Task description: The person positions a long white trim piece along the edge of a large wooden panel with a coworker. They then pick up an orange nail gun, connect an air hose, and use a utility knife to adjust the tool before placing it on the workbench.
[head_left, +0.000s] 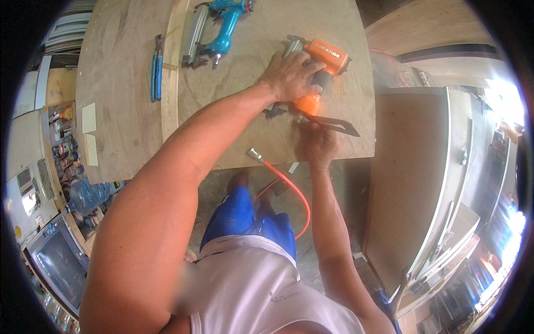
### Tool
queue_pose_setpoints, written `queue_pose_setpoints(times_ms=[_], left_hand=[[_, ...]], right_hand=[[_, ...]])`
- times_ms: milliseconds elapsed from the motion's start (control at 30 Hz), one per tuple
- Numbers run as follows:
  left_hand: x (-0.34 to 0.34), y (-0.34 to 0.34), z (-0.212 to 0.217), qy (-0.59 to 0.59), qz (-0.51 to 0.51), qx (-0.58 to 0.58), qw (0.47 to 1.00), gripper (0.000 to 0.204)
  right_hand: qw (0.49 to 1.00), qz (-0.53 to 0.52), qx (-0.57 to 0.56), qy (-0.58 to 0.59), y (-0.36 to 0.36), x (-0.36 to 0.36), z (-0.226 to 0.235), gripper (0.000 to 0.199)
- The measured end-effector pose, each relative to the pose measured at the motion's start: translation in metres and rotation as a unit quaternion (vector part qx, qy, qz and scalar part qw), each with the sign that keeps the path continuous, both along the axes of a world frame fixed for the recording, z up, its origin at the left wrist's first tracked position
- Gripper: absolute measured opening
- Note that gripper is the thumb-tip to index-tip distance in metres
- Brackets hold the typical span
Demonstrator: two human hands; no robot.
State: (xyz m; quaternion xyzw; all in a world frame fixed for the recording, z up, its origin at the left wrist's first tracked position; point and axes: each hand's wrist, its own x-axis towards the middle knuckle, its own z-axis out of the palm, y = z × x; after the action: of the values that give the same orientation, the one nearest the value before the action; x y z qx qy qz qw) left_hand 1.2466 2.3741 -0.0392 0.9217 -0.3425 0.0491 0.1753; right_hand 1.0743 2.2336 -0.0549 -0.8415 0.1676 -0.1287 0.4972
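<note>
An orange nail gun [328,54] with a black grip and a grey magazine lies at the right part of the wooden table. My left hand [292,78] is closed over its body from the left. Under the orange handle end, my right hand [320,146] has its fingers curled near the air fitting; what they hold is hidden and partly smeared. A dark flat metal piece with a slot [337,126] sticks out to the right, just above that hand. At the table's near edge is the metal coupler [255,154] of an orange-red air hose [303,200].
A teal nail gun [225,33] lies at the far middle of the wooden table [122,128], with blue-handled pliers [157,69] to its left. A wooden cabinet [409,167] stands close on the right. Cluttered shelves and a water bottle [89,195] are at the left.
</note>
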Motion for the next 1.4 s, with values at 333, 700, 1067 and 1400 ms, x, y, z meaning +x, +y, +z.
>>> queue_pose_setpoints(times_ms=[333, 700, 1067, 1400], left_hand=[[0.0, 0.001, -0.003, -0.009, -0.003, -0.008, 1.0, 0.069], [0.001, 0.0, 0.003, 0.005, -0.012, -0.019, 1.0, 0.07], [0.002, 0.001, -0.005, -0.02, -0.014, -0.025, 0.999, 0.068], [0.002, -0.001, 0.0, -0.022, -0.016, -0.015, 1.0, 0.066]], right_hand=[[0.999, -0.015, -0.015, -0.029, 0.0, -0.001, -0.004, 0.01], [0.998, -0.009, 0.061, 0.004, -0.002, 0.004, 0.007, 0.016], [0.998, -0.026, 0.037, 0.041, 0.002, 0.001, 0.013, 0.016], [1.0, -0.007, -0.002, -0.016, -0.004, 0.005, 0.012, 0.012]])
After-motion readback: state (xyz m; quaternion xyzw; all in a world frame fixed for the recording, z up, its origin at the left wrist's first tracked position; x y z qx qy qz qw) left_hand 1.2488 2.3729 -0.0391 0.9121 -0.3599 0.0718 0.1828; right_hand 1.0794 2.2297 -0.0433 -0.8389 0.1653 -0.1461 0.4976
